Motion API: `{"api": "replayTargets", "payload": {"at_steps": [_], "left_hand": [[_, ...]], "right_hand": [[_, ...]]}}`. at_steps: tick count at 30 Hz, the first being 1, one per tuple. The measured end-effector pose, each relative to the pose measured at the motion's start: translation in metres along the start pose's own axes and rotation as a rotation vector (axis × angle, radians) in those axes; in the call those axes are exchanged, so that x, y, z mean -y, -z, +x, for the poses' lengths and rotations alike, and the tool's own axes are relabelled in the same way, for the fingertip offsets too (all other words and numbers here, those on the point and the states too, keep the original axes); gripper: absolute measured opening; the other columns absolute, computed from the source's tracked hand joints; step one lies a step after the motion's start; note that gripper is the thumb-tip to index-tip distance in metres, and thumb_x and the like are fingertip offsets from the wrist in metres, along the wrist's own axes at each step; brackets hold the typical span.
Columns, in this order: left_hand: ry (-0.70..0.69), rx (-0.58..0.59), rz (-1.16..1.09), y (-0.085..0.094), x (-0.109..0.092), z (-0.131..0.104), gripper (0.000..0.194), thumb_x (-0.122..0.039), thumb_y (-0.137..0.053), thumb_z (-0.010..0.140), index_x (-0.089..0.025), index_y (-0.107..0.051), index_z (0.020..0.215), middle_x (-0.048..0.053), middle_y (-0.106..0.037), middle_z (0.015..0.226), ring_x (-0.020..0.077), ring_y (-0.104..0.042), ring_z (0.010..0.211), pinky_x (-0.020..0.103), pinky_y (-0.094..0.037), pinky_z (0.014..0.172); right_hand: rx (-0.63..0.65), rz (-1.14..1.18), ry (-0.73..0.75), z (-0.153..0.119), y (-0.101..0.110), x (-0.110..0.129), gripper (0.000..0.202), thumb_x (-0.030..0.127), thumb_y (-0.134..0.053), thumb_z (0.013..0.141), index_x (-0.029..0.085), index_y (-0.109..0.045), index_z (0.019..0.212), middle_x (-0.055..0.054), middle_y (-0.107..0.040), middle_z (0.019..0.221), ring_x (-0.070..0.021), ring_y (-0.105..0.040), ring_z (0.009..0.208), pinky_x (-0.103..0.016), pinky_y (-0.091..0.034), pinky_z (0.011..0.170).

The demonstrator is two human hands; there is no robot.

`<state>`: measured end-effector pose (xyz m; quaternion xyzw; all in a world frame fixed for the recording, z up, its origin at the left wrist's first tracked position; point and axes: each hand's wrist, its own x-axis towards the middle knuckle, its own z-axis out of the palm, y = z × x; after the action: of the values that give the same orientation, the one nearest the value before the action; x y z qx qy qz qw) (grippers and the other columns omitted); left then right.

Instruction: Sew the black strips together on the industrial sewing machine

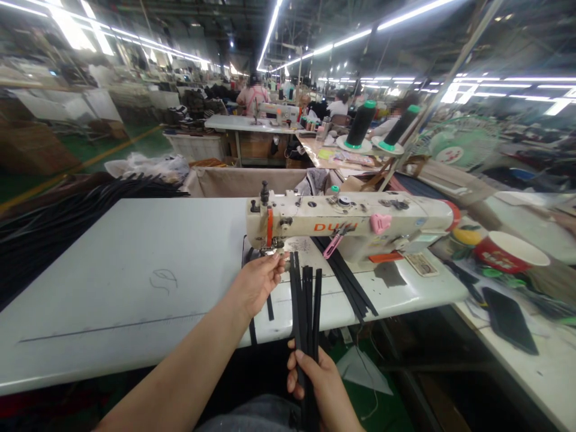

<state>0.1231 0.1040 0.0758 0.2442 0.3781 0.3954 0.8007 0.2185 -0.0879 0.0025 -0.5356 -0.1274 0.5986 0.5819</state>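
My right hand [326, 384] is wrapped round a bundle of long black strips [307, 312] at the table's front edge, their upper ends fanning out toward the machine. Close to the needle area of a white sewing machine [387, 225], my left hand [258, 282] has its fingertips pinched together. What lies between those fingertips is too small to make out. Below the left hand, another black strip [270, 307] lies on the white table [148, 258]. More black strips [348, 282] extend from under the machine arm, right of the bundle. Pink scissors-like snips [333, 246] hang on the machine's front.
A large pile of black strips [58, 240] lies along the left. Two black thread cones [361, 126] stand behind the machine. At right, a side table holds a phone [510, 320] and a red bowl [506, 255]. Other people sit farther back.
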Motion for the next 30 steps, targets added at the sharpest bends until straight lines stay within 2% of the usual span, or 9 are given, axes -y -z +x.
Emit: {"api": "replayTargets", "payload": {"at_steps": [10,16,19,22,24,26,28,30], "left_hand": [[0.015,-0.005,-0.025,0.002,0.002,0.006,0.011,-0.019,-0.077,0.086,-0.011,-0.078,0.092,0.006,-0.066,0.083,0.005,-0.056,0.067,0.013,-0.045,0.058],[-0.004,0.096,0.052,0.011,0.004,0.001,0.023,-0.029,-0.079,0.085,-0.011,-0.077,0.099,0.007,-0.067,0.09,0.0074,-0.058,0.074,0.016,-0.046,0.065],[0.006,0.108,0.085,0.016,0.008,-0.005,0.027,-0.032,-0.084,0.078,-0.01,-0.074,0.089,0.004,-0.063,0.081,0.0075,-0.055,0.071,0.018,-0.045,0.065],[-0.015,0.12,0.135,0.021,0.012,-0.012,0.035,-0.041,-0.084,0.075,-0.012,-0.064,0.068,0.0,-0.055,0.068,0.0072,-0.046,0.061,0.02,-0.038,0.06],[-0.087,0.152,0.297,0.027,0.014,-0.016,0.047,-0.051,-0.074,0.082,-0.015,-0.056,0.058,-0.001,-0.049,0.06,0.0093,-0.042,0.058,0.023,-0.035,0.059],[-0.187,0.156,0.568,0.032,0.013,-0.02,0.052,-0.057,-0.065,0.087,-0.017,-0.055,0.055,0.0,-0.049,0.056,0.0126,-0.044,0.059,0.026,-0.034,0.061],[-0.277,0.138,0.832,0.038,0.01,-0.025,0.048,-0.055,-0.063,0.088,-0.018,-0.061,0.058,0.001,-0.053,0.057,0.0152,-0.049,0.061,0.028,-0.034,0.063],[-0.379,0.129,0.999,0.042,0.007,-0.031,0.042,-0.05,-0.063,0.089,-0.019,-0.065,0.061,0.002,-0.057,0.061,0.0165,-0.052,0.063,0.028,-0.035,0.064]], "right_hand": [[0.004,-0.009,-0.012,0.0,0.004,-0.002,0.049,0.05,-0.087,0.071,0.014,-0.069,0.098,-0.002,-0.068,0.071,-0.0095,-0.056,0.044,-0.02,-0.032,0.041],[0.02,-0.077,0.047,0.002,0.003,0.01,0.047,0.051,-0.083,0.075,0.014,-0.067,0.1,0.0,-0.066,0.069,-0.0112,-0.059,0.045,-0.02,-0.033,0.041],[0.033,-0.157,0.088,0.007,0.002,0.026,0.046,0.05,-0.082,0.076,0.013,-0.067,0.099,0.0,-0.065,0.069,-0.0123,-0.06,0.045,-0.021,-0.035,0.04],[0.055,-0.246,0.127,0.018,-0.002,0.046,0.045,0.05,-0.079,0.076,0.014,-0.065,0.098,0.001,-0.065,0.069,-0.0136,-0.062,0.047,-0.023,-0.037,0.041],[0.069,-0.344,0.152,0.028,-0.006,0.061,0.042,0.049,-0.075,0.077,0.016,-0.063,0.098,0.001,-0.066,0.07,-0.0141,-0.063,0.049,-0.023,-0.038,0.041],[0.075,-0.451,0.175,0.041,-0.008,0.075,0.035,0.045,-0.072,0.077,0.017,-0.061,0.096,0.001,-0.067,0.068,-0.0142,-0.062,0.048,-0.023,-0.039,0.042],[0.071,-0.522,0.189,0.056,-0.01,0.088,0.027,0.036,-0.074,0.074,0.019,-0.058,0.088,0.004,-0.066,0.056,-0.0123,-0.055,0.04,-0.024,-0.039,0.041],[0.045,-0.575,0.208,0.07,-0.01,0.099,0.025,0.028,-0.076,0.07,0.021,-0.056,0.084,0.007,-0.063,0.048,-0.0113,-0.051,0.036,-0.023,-0.038,0.041]]}}
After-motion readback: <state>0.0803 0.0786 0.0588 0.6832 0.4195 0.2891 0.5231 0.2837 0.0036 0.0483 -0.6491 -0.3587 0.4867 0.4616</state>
